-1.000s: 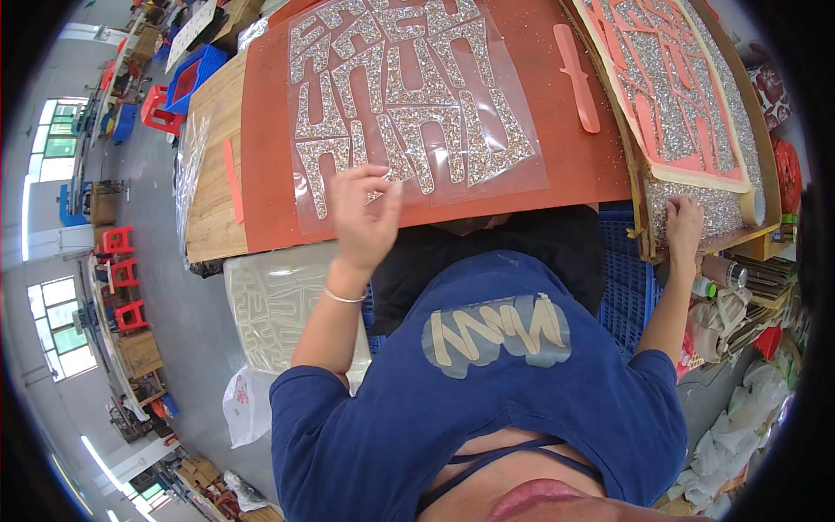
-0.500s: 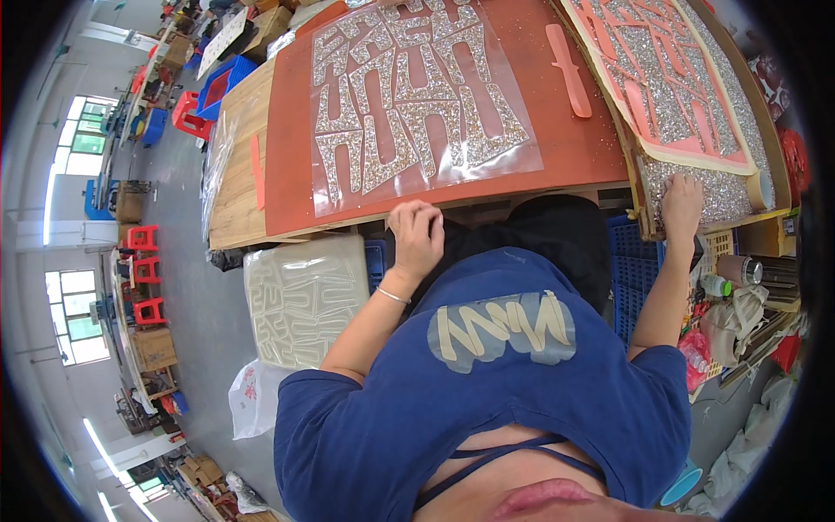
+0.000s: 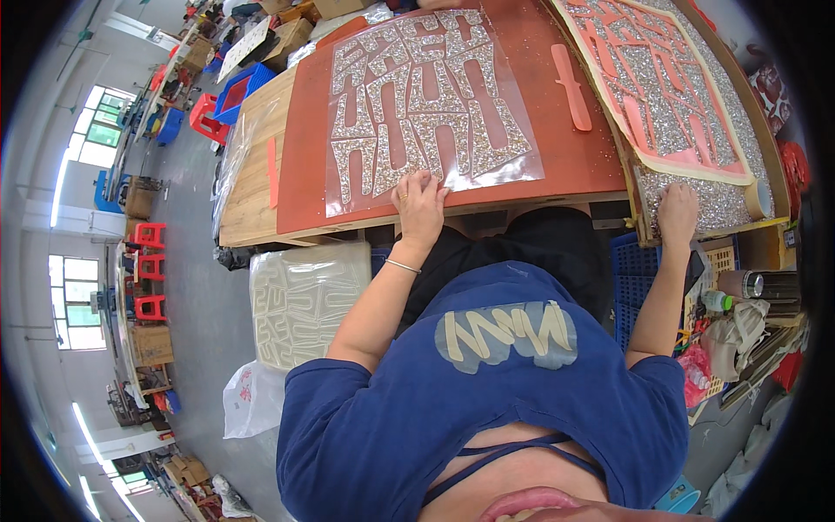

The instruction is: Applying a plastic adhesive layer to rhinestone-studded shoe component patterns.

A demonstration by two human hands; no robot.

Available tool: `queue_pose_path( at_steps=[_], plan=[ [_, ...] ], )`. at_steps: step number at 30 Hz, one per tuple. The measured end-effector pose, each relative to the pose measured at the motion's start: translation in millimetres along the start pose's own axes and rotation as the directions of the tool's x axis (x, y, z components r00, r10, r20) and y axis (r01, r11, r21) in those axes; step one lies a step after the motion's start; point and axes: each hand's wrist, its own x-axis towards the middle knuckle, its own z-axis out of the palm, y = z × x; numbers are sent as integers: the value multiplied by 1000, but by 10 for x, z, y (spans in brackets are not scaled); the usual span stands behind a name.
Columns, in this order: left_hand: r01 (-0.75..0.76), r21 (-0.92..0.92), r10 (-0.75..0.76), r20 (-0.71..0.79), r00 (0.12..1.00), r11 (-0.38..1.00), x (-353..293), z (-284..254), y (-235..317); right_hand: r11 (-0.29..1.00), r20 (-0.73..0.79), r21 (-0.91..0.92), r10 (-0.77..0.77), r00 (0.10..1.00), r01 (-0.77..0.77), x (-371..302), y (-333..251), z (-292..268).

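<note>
A clear plastic sheet (image 3: pixel 522 170) covered with sparkling stone-filled shapes (image 3: pixel 417 96) lies on the red-brown board. At its near edge is my left hand (image 3: pixel 420 207), fingers bent together with the tips over the film; whether they pinch anything is hidden. My right hand (image 3: pixel 678 213) rests, curled, on loose glittering stones (image 3: pixel 718 209) in the near end of a wooden-sided tray (image 3: pixel 644 228). What its closed fingers hold, if anything, does not show. Just beyond it lies a pink stencil with a cream border (image 3: pixel 696 165), stones scattered across it.
A pink scraper-like strip (image 3: pixel 571 87) lies between sheet and tray. Part of another person's hand (image 3: pixel 437 3) shows at the board's far edge. A tape roll (image 3: pixel 758 196) stands in the tray's near corner. Below the table are wrapped cream shaped sheets (image 3: pixel 309 300) and a blue crate (image 3: pixel 633 287).
My left hand has moved forward from the table's front edge onto the near edge of the clear sheet. My right hand stays on the stones, fingers still curled. The view has shifted slightly.
</note>
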Motion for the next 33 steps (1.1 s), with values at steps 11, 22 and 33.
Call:
queue_pose_path(
  at_steps=[11,22,33],
  plan=[
    [-221,0,220,84,972,975,88,6,-129,999,7,2,-45,999,45,3,6,9],
    [75,-135,-82,-47,996,988,-39,82,-96,998,4,46,37,999,-37,-8,47,66],
    [19,29,-16,-69,997,999,-132,40,-155,1000,-98,-18,17,995,-19,-23,46,87]
  ],
)
